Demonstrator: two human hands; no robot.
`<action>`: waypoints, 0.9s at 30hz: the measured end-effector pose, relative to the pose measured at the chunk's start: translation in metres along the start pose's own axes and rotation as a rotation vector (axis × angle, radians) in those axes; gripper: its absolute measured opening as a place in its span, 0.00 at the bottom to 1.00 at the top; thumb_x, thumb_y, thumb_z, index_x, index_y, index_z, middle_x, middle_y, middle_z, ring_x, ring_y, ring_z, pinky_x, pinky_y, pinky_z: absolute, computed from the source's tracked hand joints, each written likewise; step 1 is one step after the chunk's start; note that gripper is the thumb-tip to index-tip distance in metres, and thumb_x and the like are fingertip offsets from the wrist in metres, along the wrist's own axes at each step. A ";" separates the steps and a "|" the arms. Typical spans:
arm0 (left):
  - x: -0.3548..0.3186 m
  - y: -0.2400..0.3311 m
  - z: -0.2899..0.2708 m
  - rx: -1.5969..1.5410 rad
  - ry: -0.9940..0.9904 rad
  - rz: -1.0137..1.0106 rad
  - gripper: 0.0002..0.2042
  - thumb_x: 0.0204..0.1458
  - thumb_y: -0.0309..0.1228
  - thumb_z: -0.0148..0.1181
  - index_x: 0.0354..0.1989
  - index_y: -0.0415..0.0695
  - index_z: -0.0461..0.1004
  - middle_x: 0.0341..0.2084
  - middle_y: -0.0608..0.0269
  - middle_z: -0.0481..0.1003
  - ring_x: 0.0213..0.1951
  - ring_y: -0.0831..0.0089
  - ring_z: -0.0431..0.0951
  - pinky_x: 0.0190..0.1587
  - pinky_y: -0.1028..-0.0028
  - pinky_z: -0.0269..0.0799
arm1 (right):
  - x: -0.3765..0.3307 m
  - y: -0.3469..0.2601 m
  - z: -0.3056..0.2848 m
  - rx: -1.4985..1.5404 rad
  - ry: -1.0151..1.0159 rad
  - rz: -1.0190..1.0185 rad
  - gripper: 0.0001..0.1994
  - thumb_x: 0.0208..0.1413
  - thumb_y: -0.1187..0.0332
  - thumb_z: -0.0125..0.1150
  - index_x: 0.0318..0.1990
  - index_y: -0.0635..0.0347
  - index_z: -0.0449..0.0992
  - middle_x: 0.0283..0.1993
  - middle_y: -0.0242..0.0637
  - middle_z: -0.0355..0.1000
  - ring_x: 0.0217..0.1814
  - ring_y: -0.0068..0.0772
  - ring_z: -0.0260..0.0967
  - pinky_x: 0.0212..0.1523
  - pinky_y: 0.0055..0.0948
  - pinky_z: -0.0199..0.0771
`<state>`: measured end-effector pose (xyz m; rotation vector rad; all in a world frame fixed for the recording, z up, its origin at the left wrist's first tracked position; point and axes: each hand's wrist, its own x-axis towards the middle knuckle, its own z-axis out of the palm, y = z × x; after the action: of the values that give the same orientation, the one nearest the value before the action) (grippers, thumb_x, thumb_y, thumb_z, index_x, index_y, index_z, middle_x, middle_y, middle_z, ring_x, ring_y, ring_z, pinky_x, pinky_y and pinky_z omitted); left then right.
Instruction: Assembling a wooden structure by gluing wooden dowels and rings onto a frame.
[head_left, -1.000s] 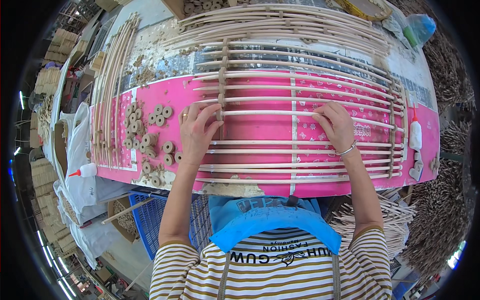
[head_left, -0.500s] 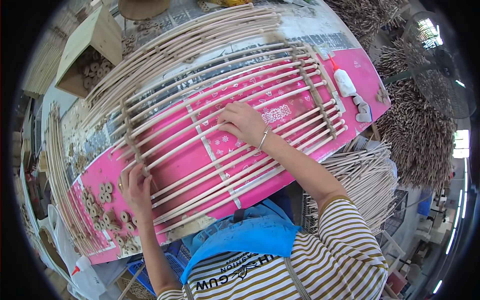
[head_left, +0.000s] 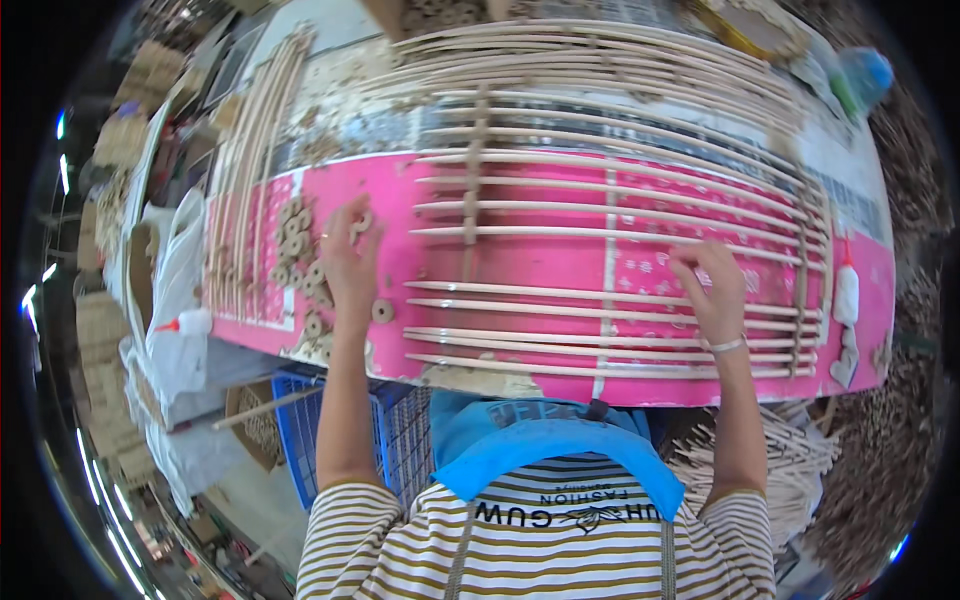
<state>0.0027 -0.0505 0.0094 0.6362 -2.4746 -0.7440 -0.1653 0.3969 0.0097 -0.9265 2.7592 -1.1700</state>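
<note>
Currently our left hand (head_left: pixel 348 262) rests among the wooden discs (head_left: pixel 296 240) on the pink board (head_left: pixel 540 262), fingers loosely curled; we cannot tell whether they pinch a disc. Our right hand (head_left: pixel 712 292) lies flat, fingers spread, pressing the rods (head_left: pixel 600 300) that run crosswise beneath its fingertips. A glue bottle (head_left: pixel 846 294) stands just beyond them.
</note>
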 end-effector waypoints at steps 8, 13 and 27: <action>0.021 -0.059 -0.036 0.389 -0.094 0.086 0.22 0.55 0.34 0.71 0.59 0.47 0.79 0.52 0.59 0.78 0.56 0.56 0.77 0.61 0.56 0.68 | -0.015 -0.014 0.014 -0.036 -0.149 -0.157 0.09 0.50 0.72 0.73 0.40 0.62 0.83 0.38 0.38 0.76 0.44 0.43 0.73 0.46 0.40 0.71; 0.019 -0.057 -0.027 0.614 -0.183 0.054 0.23 0.50 0.34 0.74 0.58 0.52 0.81 0.53 0.66 0.76 0.52 0.59 0.79 0.54 0.59 0.71 | -0.016 -0.017 0.019 -0.049 -0.146 -0.176 0.08 0.49 0.73 0.74 0.38 0.60 0.83 0.36 0.37 0.74 0.41 0.42 0.72 0.44 0.40 0.71; -0.042 -0.014 -0.029 -0.936 -0.276 -0.583 0.18 0.68 0.34 0.62 0.63 0.39 0.76 0.48 0.66 0.81 0.49 0.79 0.79 0.53 0.75 0.73 | -0.015 -0.017 0.021 0.090 -0.066 -0.074 0.04 0.59 0.78 0.66 0.40 0.66 0.79 0.37 0.42 0.75 0.41 0.43 0.75 0.43 0.37 0.74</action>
<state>0.0555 -0.0491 0.0100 0.8928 -1.7856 -2.1307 -0.1388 0.3816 0.0024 -1.0464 2.6193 -1.2385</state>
